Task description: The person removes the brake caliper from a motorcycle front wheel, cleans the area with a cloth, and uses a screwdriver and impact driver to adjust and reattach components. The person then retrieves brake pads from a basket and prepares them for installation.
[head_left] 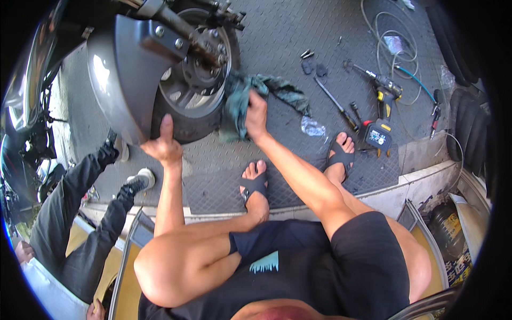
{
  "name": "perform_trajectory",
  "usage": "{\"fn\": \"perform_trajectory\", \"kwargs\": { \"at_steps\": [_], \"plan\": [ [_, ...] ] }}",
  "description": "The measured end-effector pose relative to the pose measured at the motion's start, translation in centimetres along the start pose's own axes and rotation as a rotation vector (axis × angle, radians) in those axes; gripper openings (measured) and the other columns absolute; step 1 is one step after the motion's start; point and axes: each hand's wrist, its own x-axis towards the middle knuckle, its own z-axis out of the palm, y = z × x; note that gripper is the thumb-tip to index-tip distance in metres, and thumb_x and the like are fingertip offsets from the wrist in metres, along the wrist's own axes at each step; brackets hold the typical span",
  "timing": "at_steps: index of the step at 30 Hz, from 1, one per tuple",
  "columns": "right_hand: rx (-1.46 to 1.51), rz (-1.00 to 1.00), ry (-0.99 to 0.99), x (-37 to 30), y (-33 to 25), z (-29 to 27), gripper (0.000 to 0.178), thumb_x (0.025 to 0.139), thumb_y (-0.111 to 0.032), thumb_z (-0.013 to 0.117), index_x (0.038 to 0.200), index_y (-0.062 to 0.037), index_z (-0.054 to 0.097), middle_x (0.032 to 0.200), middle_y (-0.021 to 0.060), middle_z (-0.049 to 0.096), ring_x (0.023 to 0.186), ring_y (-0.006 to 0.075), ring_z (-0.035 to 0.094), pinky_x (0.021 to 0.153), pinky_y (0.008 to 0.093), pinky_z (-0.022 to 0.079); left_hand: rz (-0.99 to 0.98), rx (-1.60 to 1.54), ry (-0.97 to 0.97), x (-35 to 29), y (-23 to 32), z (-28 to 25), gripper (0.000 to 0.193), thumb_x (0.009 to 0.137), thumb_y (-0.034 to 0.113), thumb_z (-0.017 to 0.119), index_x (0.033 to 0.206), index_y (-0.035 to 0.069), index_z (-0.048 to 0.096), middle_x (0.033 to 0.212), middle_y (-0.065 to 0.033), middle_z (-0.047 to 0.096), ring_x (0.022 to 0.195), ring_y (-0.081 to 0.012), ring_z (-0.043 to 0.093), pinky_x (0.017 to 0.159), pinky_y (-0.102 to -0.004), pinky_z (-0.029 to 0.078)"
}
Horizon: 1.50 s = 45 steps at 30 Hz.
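Observation:
A motorcycle front wheel stands at the upper left, with a black tire [184, 125] and a grey rim [200, 109]. A glossy grey fender [114, 80] arches over its left side. My left hand [164, 148] is closed round the tire close to the fender's lower end, thumb on the sidewall; its other fingers are mostly hidden. In my right hand [256, 118] is a bunched dark green rag [234, 106], pressed against or right beside the wheel's right side. The rag's loose end trails right over the floor mat.
A cordless impact wrench [383, 101], a long-handled ratchet [336, 104], small dark parts [314, 68] and a clear plastic bag [312, 127] lie right on the ribbed mat [288, 32]. A coiled air hose [413, 80] lies beyond. Another person's legs [80, 213] are at left.

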Motion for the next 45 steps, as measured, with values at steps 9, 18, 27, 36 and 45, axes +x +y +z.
{"fn": "perform_trajectory", "kwargs": {
  "at_steps": [9, 18, 27, 36, 45],
  "plan": [
    [0.181, 0.124, -0.405, 17.8, -5.4, 1.8, 0.043, 0.106, -0.043, 0.064, 0.113, -0.0019, 0.075, 0.097, -0.0038, 0.068, 0.084, 0.0073, 0.057, 0.076, 0.0298, 0.051, 0.030, -0.201, 0.002, 0.4, -0.3, 1.2, 0.066, 0.083, 0.011, 0.080, 0.143, -0.007, 0.057, 0.141, -0.0170, 0.062, 0.127, -0.0304, 0.059, 0.114, -0.0420, 0.042],
    [0.682, 0.182, -0.607, 22.1, -4.1, 2.5, 0.028, 0.094, -0.012, 0.081, 0.117, 0.0011, 0.075, 0.108, 0.0000, 0.073, 0.097, 0.0087, 0.064, 0.088, 0.0280, 0.055, -0.056, -0.212, -0.056, -0.5, -1.3, 1.0, 0.077, 0.087, 0.014, 0.070, 0.154, -0.008, 0.040, 0.153, -0.0222, 0.049, 0.136, -0.0341, 0.053, 0.122, -0.0457, 0.037],
    [0.740, 0.026, -0.685, 23.0, -1.7, 4.3, 0.036, 0.091, -0.002, 0.074, 0.127, 0.0012, 0.072, 0.116, 0.0052, 0.074, 0.104, 0.0125, 0.065, 0.090, 0.0270, 0.054, -0.069, -0.135, 0.044, -1.0, -1.3, 0.8, 0.079, 0.091, 0.024, 0.067, 0.155, -0.010, 0.037, 0.153, -0.0272, 0.048, 0.135, -0.0360, 0.054, 0.120, -0.0459, 0.041],
    [0.562, 0.100, -0.276, 13.8, -0.1, 4.4, 0.032, 0.095, -0.010, 0.065, 0.125, 0.0015, 0.066, 0.113, 0.0108, 0.074, 0.100, 0.0216, 0.069, 0.085, 0.0337, 0.057, -0.011, -0.140, 0.039, -0.2, -1.4, 1.1, 0.085, 0.088, 0.021, 0.069, 0.158, -0.009, 0.032, 0.156, -0.0269, 0.044, 0.136, -0.0378, 0.052, 0.120, -0.0483, 0.038],
    [0.405, 0.238, -0.188, 1.4, -1.0, 6.7, 0.029, 0.103, -0.021, 0.054, 0.119, 0.0018, 0.062, 0.105, 0.0155, 0.075, 0.092, 0.0311, 0.073, 0.077, 0.0415, 0.060, -0.004, -0.136, 0.003, -0.2, -1.5, 1.5, 0.085, 0.084, 0.013, 0.072, 0.157, -0.009, 0.034, 0.157, -0.0244, 0.045, 0.139, -0.0371, 0.049, 0.123, -0.0484, 0.034]
  ]
}}
